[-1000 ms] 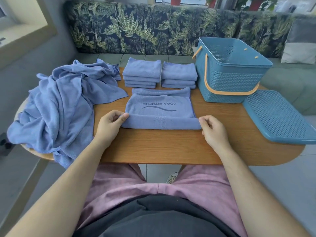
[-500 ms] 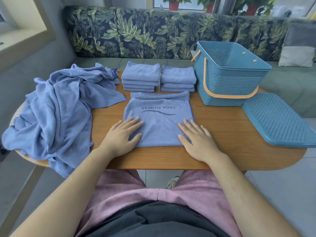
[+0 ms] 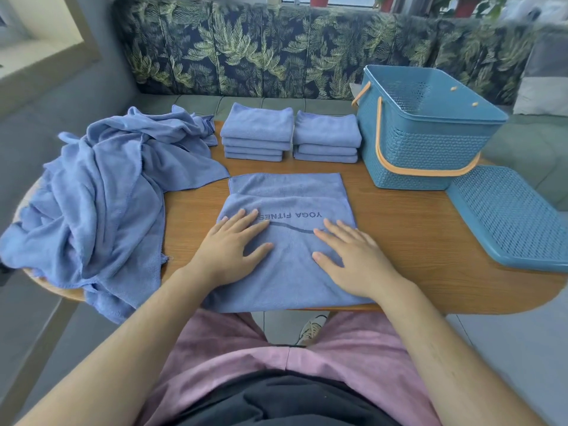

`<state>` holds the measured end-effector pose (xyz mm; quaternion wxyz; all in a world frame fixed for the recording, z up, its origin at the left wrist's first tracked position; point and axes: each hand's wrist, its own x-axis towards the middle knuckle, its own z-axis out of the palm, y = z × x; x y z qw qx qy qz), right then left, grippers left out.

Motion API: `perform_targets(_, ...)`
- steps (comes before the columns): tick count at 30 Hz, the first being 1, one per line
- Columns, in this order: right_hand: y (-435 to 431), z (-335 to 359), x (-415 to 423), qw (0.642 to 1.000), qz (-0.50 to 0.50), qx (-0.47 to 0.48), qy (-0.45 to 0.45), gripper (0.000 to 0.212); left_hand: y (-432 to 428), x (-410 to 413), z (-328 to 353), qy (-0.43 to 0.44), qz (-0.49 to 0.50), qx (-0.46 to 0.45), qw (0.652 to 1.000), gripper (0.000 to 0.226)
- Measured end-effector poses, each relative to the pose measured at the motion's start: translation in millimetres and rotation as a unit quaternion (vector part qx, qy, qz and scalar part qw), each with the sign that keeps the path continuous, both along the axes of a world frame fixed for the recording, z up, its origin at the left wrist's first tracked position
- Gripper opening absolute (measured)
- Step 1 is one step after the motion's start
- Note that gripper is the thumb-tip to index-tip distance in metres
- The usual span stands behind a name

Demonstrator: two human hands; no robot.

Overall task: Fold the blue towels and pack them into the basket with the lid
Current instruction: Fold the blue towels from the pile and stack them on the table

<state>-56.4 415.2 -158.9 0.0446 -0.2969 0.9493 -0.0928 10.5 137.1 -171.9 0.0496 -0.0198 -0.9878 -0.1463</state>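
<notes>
Table: an oval light-brown wooden table (image 3: 415,241) is standing just before the sofa.
Sofa: a sofa with dark palm-leaf print back cushions (image 3: 246,50) is running along the far side.
Pillow: a grey-and-white pillow (image 3: 544,84) is leaning at the sofa's right end.
Shoe: a pale sneaker (image 3: 312,329) is showing below the table's near edge, on the grey tiled floor (image 3: 516,348).
Clothing: pink shorts (image 3: 353,342) and a black top (image 3: 276,401) are filling the bottom of the view.

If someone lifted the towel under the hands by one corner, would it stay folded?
Probably not: the towel looks thin, soft, so it would likely droop open. The unfolded heap drapes limply over the table edge, suggesting light, floppy cloth.
</notes>
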Motion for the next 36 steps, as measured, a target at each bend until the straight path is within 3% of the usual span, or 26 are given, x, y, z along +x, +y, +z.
perform_targets(5, 3.8, 20.3, 9.5, 0.994, 0.014, -0.038, 0.100, 0.048, -1.6, 1.6, 14.6, 0.136, -0.022, 0.024, 0.990, 0.032)
perform_targets(9, 1.3, 15.1, 10.0, 0.987, -0.011, -0.091, 0.130, 0.035, -0.3, 0.9, 11.6, 0.183, -0.019, 0.048, 0.982, 0.014)
perform_targets(11, 1.7, 8.4, 1.4, 0.983, -0.003, -0.116, 0.142, 0.018, -3.5, 0.0, 6.0, 0.173, 0.009, 0.000, 0.985, 0.023)
perform_targets(13, 2.2, -0.5, -7.8, 0.988, -0.021, -0.100, 0.114, 0.035, -6.9, -0.4, 2.5, 0.126, 0.047, -0.013, 0.991, 0.038)
perform_targets(16, 4.3, -7.3, -13.2, 0.990, -0.062, -0.086, 0.096, 0.042, -7.9, -1.3, 1.5, 0.107, 0.068, -0.001, 0.992, 0.037)
perform_targets(21, 6.7, -5.7, -15.2, 0.984, -0.086, -0.089, 0.124, 0.033, -8.4, -0.1, 4.6, 0.132, 0.075, 0.002, 0.988, 0.023)
perform_targets(26, 15.6, -5.2, -21.8, 0.967, -0.089, -0.212, 0.113, 0.012, -15.0, -2.0, 8.2, 0.140, 0.084, 0.049, 0.985, 0.009)
perform_targets(29, 19.3, -3.2, -19.6, 0.958, -0.059, -0.276, 0.051, 0.014, -22.4, -3.6, 6.6, 0.123, 0.070, 0.068, 0.988, 0.008)
perform_targets(31, 20.6, -3.4, -18.9, 0.963, -0.054, -0.263, 0.031, 0.018, -26.2, -3.9, 6.2, 0.119, 0.054, 0.075, 0.989, 0.006)
perform_targets(36, 23.6, 7.0, -18.1, 0.965, -0.091, -0.229, 0.091, 0.013, -27.3, -3.6, 10.8, 0.160, 0.045, 0.071, 0.983, 0.006)
